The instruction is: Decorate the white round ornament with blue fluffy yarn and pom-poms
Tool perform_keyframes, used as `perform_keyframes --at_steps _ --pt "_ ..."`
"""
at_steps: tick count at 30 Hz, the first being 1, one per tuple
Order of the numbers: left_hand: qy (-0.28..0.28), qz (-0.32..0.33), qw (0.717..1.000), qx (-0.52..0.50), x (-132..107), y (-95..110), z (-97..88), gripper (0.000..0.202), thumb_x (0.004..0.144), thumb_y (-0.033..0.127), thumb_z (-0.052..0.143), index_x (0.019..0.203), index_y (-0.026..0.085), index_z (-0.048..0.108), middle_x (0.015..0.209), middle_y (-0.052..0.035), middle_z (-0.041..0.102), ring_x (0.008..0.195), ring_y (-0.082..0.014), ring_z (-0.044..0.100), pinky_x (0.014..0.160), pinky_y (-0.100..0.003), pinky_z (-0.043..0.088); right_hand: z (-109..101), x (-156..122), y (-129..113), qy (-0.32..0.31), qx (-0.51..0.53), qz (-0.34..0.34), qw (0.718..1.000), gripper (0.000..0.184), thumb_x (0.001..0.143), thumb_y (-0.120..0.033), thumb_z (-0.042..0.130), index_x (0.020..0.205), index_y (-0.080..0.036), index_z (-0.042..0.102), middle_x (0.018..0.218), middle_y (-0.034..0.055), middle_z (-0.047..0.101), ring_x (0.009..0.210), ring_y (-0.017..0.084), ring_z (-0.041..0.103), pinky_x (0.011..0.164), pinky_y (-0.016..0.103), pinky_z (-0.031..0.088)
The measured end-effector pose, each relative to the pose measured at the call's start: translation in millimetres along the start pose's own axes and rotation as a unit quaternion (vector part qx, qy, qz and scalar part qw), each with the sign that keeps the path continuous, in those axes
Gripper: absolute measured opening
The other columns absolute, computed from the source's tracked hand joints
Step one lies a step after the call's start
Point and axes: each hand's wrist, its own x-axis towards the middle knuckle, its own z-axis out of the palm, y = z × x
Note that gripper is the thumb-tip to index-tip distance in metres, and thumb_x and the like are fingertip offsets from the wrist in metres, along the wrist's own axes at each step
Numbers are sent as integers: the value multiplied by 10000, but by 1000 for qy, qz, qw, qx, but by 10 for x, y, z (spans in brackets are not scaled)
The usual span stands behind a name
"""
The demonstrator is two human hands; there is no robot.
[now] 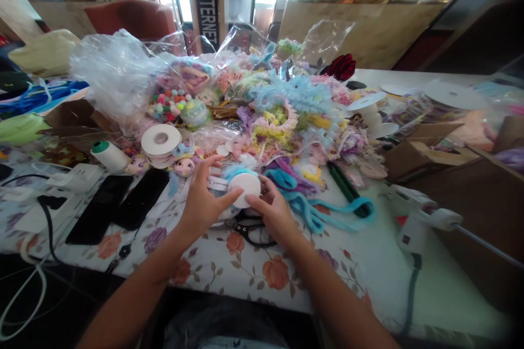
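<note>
- Above the front part of the flowered tablecloth [213, 267], a white disc [244, 188] is sitting between the two hands, near the middle of the view.
- The disc is presenting a round, flat, plain face toward the camera; its surface is appearing smooth and matte.
- Light-blue fluffy trim [241, 168] is showing along the disc's upper edge; whether it is attached cannot be told.
- A white strip [217, 184] with dark marks is extending on the disc's left side; the marks are appearing too small to read.
- The left hand [201, 204] is pressing its thumb to the disc's face, while its index finger is standing raised and apart; whether its other fingers are gripping cannot be told.
- The right hand [279, 214] is gripping the disc's right edge, its thumb lying on the face and its fingers bending around behind.
- Black-handled scissors [254, 233] are lying on the cloth just below the disc, partly hidden by the right hand.
- A turquoise fabric band [311, 215] is lying looped to the right.
</note>
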Motion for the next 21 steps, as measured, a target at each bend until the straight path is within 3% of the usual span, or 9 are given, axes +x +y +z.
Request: perform_keyframes --at_steps 5,8,11,15,17,19,21 --pt "-63 23 993 -95 150 -77 65 610 749 405 778 1270 271 492 1304 -95 518 971 -202 628 848 -351 538 15 -13 -43 -1 56 52 997 468 646 -321 854 1062 -205 676 986 21 712 847 161 659 699 220 540" --pt "-27 62 991 -117 155 -150 67 477 839 378 692 1257 261 494 1297 -100 525 1101 -224 604 925 -371 521 20 -2 -43 16 91 63 994 448 636 -298 865 1031 -187 685 954 16 715 805 150 652 639 204 522" --pt "27 129 990 -56 98 -176 45 380 870 316 656 1223 246 534 1226 -92 558 1137 -231 579 957 -390 505 22 31 -28 19 121 74 990 428 652 -308 856 1020 -179 681 1003 36 718 830 180 666 631 240 541" --pt "49 212 975 34 -8 -136 26 416 844 268 683 1232 238 535 1233 -108 551 1171 -254 549 965 -419 509 25 85 3 26 147 72 986 406 674 -308 846 1028 -184 691 1040 39 720 877 192 673 675 269 573" --pt "11 287 953 100 -37 -109 24 445 820 232 694 1235 243 537 1290 -117 536 1266 -290 493 1052 -475 448 28 104 19 34 151 71 985 391 691 -306 837 1037 -189 697 1032 33 724 884 183 672 682 261 582" --pt "-79 349 918 169 -40 -98 28 469 822 146 637 1270 235 531 1374 -123 517 1374 -313 399 1150 -525 324 32 114 34 27 153 70 985 376 709 -307 828 1044 -194 702 1027 30 727 889 178 673 695 264 593" --pt "-159 370 889 216 -22 -115 42 535 822 52 535 1332 210 504 1444 -124 493 1439 -304 321 1203 -537 207 36 119 44 8 159 66 985 349 724 -311 819 1035 -198 707 1008 24 731 875 170 676 699 266 600"
